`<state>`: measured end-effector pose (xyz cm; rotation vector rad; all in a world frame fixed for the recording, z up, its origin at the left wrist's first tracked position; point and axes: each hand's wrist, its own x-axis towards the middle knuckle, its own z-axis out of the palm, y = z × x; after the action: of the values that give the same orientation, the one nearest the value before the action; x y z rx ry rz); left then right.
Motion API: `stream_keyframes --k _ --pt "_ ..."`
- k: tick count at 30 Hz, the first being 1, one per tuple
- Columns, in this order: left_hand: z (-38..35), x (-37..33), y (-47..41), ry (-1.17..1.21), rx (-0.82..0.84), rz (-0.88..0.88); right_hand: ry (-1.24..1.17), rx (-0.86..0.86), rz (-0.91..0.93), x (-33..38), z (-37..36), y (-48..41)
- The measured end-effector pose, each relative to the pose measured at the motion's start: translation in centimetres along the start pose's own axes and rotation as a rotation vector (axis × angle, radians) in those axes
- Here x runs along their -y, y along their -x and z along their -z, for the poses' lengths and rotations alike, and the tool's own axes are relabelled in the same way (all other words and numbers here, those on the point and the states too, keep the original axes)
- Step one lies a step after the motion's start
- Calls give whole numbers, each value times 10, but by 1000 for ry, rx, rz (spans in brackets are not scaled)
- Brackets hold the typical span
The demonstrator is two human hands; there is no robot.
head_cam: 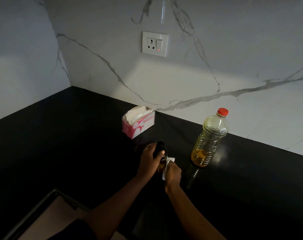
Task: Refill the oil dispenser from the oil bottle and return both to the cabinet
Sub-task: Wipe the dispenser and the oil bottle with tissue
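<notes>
The oil dispenser (162,160), a dark glass bottle with a black top, stands on the black counter (77,144). My left hand (149,161) grips its neck and upper body. My right hand (173,174) presses a white tissue (167,166) against the dispenser's right side. The clear plastic oil bottle (208,141) with a red cap stands upright to the right, apart from both hands. A low level of yellow oil sits in it. The dispenser's lower body is hidden behind my hands.
A pink and white tissue box (138,124) stands behind the dispenser near the marble wall. A white socket with a red light (155,43) is on the wall above. The counter's front edge (43,203) runs at the lower left.
</notes>
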<state>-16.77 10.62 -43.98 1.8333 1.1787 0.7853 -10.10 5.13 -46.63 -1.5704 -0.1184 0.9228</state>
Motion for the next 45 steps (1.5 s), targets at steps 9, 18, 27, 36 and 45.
stream_keyframes --k 9,18,27,36,45 --pt "5 -5 -1 4 32 6 -7 -82 317 -6 -18 25" --pt "16 -12 -1 -28 134 52 8 -32 142 6 -14 -4" --pt "21 -6 -5 -14 221 51 -159 -95 233 -9 -26 23" --pt "26 -10 -8 55 227 122 120 104 260 47 -28 -9" --pt "33 -16 -14 -257 193 27 -109 -16 212 21 -28 12"
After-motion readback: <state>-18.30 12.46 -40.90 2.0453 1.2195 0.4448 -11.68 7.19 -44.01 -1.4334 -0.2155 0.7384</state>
